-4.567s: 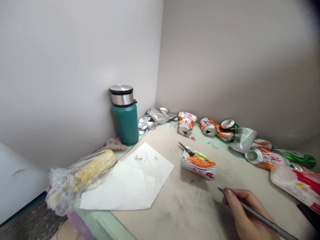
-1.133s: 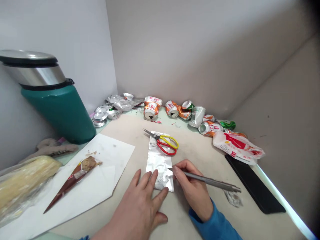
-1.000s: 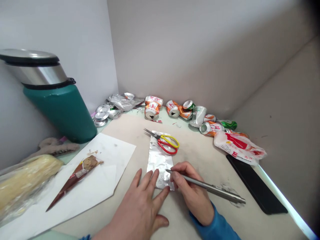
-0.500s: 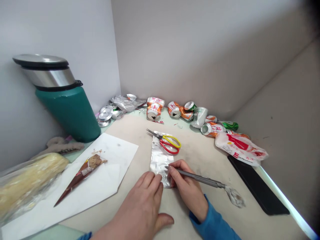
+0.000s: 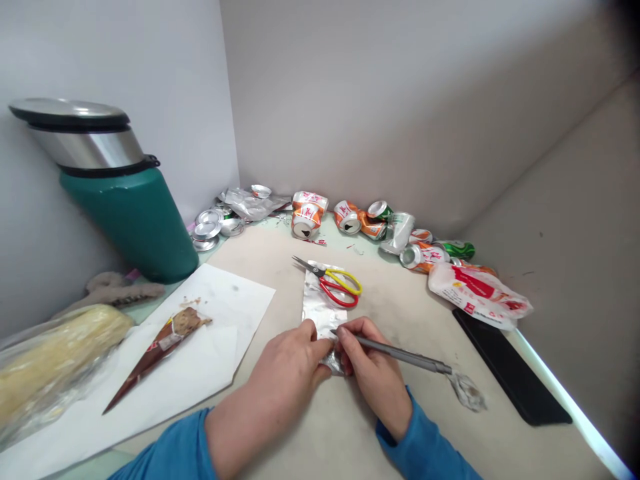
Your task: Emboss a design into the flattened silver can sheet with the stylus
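Note:
A strip of silvery aluminum sheet [image 5: 320, 308] lies on the table, its near end wrinkled and partly covered by my hands. My left hand [image 5: 290, 363] is closed at the sheet's near left part, with index finger and thumb bent against it. A slim grey pen [image 5: 407, 356] is gripped in my right hand [image 5: 373, 373], its dark point just over the sheet near my left fingertips. Scissors [image 5: 327, 277] with one yellow and one red handle rest partly across the sheet's far end, blades pointing left.
Crushed drink cans [image 5: 307, 215] line the back wall. At left are a teal bottle [image 5: 127, 220], white paper [image 5: 215, 353] bearing an ice-cream cone [image 5: 155, 353], and wrapped bread [image 5: 60, 367]. A white-red packet [image 5: 477, 297], black phone [image 5: 507, 367] and crumpled wad [image 5: 467, 390] lie right.
My left hand has turned and drawn in its thumb, going from lying flat beside the sheet to closed at its edge. The pen and my right hand have barely moved.

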Demonstrator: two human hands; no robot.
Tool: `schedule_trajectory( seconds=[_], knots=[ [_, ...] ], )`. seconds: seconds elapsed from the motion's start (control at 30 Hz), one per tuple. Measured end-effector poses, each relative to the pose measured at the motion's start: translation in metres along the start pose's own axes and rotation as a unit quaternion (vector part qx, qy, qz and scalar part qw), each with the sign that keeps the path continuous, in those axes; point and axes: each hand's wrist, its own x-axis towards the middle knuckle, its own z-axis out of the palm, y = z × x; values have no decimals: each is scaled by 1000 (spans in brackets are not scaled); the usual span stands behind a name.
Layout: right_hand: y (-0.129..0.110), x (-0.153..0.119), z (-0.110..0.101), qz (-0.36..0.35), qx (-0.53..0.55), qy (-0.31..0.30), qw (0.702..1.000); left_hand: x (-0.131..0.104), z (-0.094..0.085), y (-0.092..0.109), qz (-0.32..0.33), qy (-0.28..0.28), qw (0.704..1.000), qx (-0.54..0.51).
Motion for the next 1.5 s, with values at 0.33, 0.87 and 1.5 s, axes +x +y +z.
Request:
schedule_trajectory(
  seconds=[0.33,0.87,1.5],
  knots=[
    [-4,0,-11,-4,-27,38,999,3,1,-3,-6,-13,1000,0],
    [-3,0,-14,-81,-158,27,984,3,2,-11,-19,20,999,18],
    [-1,6,-13,-59,-205,-28,976,3,3,-11,-19,25,999,14]
  ],
)
